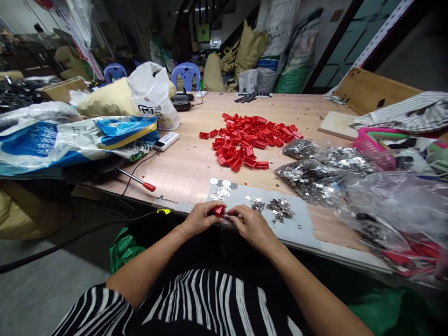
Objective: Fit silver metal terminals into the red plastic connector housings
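Gripped in left hand [200,220] at desk [191,161] edge, one red piece [219,211], seemingly mid-work; pinched beside it in right hand [254,227], one small part [227,215], unidentifiable; remaining beyond, loose metal parts [281,208] and heaped red pieces [247,133], done or waiting impossible to tell.

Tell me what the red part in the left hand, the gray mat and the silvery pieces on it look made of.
Red part: likely molded plastic, smooth with a slight sheen; its solid, uniform red suggests that.
Gray mat: possibly plastic or rubber sheet; it looks flat and fairly matte, which leaves the material open.
Silvery pieces: probably metal, shiny; bright glints suggest it.
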{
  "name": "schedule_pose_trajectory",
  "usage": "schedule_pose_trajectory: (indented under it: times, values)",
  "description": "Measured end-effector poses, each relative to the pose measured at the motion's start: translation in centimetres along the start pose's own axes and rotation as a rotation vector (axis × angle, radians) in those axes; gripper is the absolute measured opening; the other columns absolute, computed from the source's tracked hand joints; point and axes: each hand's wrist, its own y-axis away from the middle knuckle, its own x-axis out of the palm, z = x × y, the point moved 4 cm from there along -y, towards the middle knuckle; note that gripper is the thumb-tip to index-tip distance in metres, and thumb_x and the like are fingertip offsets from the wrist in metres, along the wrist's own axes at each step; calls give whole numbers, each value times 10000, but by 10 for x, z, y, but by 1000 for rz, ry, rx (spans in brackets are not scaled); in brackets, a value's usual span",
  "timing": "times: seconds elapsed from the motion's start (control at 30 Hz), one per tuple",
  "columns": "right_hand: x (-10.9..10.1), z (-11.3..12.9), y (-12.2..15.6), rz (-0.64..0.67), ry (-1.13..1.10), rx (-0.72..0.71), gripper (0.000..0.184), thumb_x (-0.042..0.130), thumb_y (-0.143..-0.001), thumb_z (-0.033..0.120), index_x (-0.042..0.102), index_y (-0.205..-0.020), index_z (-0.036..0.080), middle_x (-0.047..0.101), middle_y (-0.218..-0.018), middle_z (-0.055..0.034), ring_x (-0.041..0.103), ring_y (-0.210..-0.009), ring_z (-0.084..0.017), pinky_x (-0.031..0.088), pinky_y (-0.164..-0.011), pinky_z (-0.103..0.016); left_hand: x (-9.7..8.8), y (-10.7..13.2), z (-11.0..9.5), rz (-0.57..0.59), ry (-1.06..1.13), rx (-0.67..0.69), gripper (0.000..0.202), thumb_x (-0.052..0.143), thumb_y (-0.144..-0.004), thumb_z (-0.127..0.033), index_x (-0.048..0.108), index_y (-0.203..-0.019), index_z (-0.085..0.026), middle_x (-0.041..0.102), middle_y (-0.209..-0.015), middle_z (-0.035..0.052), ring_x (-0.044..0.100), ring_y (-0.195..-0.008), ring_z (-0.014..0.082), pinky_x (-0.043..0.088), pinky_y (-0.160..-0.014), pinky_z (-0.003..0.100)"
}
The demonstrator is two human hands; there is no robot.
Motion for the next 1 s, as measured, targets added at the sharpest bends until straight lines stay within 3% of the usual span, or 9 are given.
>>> schedule_pose_trajectory:
  times: [0.1,0.53,0.87,1.0]
  values:
    - [-6,-4,5,-3,-1,31,129,530,-860,188,643,-911,223,667,-899,-31,616,-843,-177,450,-762,-290,0,0,2,-2,15,-13,347,698,-717,-186,651,-1060,-203,707,-996,28,646,-919,176,477,-858,280]
    - [6,-6,8,5,126,9,143,503,-888,207,627,-954,236,650,-938,-23,618,-837,-164,433,-719,-268,0,0,1,16,38,-24,358,705,-719,-201,648,-1072,-195,705,-991,27,644,-901,171,479,-837,268]
    - [11,5,3,34,263,30,177,461,-912,201,628,-964,233,652,-965,-22,626,-811,-155,400,-629,-242,1,0,4,24,52,-38,338,695,-723,-209,654,-1058,-194,694,-930,26,634,-856,174,469,-818,265]
    - [11,0,-1,27,158,5,169,482,-900,200,629,-978,228,654,-973,-24,621,-852,-159,425,-698,-247,2,0,5,17,78,-46,335,697,-718,-221,653,-1049,-201,687,-930,22,630,-845,173,470,-807,264]
